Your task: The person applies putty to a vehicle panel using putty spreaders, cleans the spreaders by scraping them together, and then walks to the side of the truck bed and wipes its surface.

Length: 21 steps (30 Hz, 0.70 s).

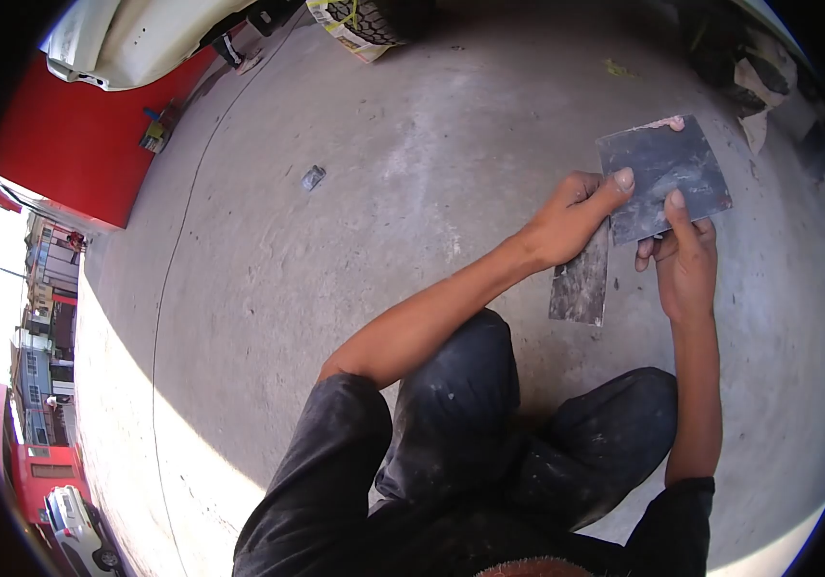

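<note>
Dark grey, roughly square flat sheet (672,159), chalky with pale smears, is up off the grey concrete floor (383,192), ahead and to the right of our dark-trousered knees (465,356), between our two hands. Our right hand (686,255) pinches its near edge, thumb on the face towards us, fingers behind. Our left hand (581,216) is closed on a narrow, smudged grey strip (581,288) that sticks out beneath the palm; we cannot see all its fingers, but its thumb lies over the sheet's left edge. Pinkish paste (672,123) clings along the far edge. Further off, we see a black treaded tyre (379,21) and, leftward, a red wall (76,144).
</note>
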Each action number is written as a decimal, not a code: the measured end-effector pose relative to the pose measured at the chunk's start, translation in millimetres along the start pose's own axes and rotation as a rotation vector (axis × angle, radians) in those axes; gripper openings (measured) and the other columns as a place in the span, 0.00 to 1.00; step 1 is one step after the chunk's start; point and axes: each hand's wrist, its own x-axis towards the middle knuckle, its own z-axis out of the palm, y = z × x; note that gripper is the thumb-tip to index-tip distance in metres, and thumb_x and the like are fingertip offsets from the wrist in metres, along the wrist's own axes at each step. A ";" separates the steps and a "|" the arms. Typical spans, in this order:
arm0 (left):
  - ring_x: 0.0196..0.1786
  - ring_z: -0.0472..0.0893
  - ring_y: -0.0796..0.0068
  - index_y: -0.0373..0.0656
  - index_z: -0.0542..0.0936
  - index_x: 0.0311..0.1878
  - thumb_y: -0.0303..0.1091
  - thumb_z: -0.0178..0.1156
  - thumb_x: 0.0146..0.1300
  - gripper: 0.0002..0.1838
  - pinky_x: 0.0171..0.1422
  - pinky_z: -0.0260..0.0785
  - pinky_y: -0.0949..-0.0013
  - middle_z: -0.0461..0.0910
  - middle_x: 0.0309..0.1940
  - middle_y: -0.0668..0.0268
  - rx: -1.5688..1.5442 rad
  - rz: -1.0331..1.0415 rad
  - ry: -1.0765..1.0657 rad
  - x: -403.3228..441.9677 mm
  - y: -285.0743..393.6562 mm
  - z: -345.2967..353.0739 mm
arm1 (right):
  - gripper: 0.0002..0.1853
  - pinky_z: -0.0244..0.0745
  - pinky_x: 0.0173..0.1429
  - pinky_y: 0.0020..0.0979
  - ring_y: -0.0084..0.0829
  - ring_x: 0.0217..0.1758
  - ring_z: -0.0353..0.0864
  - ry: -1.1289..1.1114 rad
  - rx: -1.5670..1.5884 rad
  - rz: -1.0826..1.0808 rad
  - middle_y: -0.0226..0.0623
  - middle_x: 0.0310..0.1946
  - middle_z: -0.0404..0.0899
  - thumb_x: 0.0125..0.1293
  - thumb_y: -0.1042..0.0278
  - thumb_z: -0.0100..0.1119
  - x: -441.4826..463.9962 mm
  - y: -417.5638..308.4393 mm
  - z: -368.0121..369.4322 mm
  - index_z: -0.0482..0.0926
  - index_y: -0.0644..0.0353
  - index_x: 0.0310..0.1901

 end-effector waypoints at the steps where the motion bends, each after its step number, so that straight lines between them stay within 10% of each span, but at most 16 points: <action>1: 0.33 0.78 0.79 0.33 0.85 0.41 0.57 0.55 0.76 0.30 0.38 0.72 0.71 0.82 0.29 0.64 -0.006 -0.003 -0.003 -1.2 3.6 0.8 | 0.14 0.70 0.21 0.27 0.24 0.23 0.80 -0.011 -0.009 -0.010 0.34 0.29 0.82 0.74 0.57 0.62 0.9 1.5 -1.6 0.81 0.61 0.44; 12: 0.29 0.74 0.82 0.35 0.85 0.35 0.52 0.59 0.74 0.25 0.31 0.65 0.70 0.77 0.23 0.70 0.193 0.032 -0.051 -10.3 19.4 -1.4 | 0.15 0.64 0.17 0.23 0.17 0.15 0.69 0.041 -0.122 -0.025 0.27 0.20 0.74 0.72 0.55 0.66 2.1 6.5 -8.3 0.80 0.60 0.37; 16: 0.26 0.72 0.81 0.33 0.82 0.31 0.49 0.57 0.74 0.25 0.30 0.65 0.66 0.74 0.19 0.68 0.298 0.170 0.091 -13.2 27.0 0.7 | 0.30 0.53 0.18 0.20 0.17 0.12 0.59 -0.049 -0.138 0.024 0.21 0.15 0.62 0.78 0.36 0.46 4.3 18.3 -32.3 0.74 0.57 0.31; 17: 0.24 0.73 0.80 0.33 0.81 0.29 0.48 0.57 0.74 0.26 0.29 0.65 0.65 0.74 0.18 0.66 0.348 0.228 0.176 -10.7 27.3 -0.2 | 0.40 0.55 0.20 0.19 0.19 0.18 0.68 -0.409 -0.011 0.084 0.26 0.21 0.71 0.74 0.24 0.39 18.9 22.2 -52.7 0.77 0.62 0.36; 21: 0.14 0.73 0.67 0.30 0.79 0.22 0.45 0.57 0.73 0.28 0.23 0.64 0.59 0.72 0.11 0.57 0.660 0.308 0.379 -10.3 35.6 -12.1 | 0.46 0.68 0.29 0.23 0.21 0.31 0.76 -0.434 -0.257 -0.076 0.32 0.34 0.79 0.70 0.21 0.42 -0.7 26.0 -15.3 0.79 0.69 0.51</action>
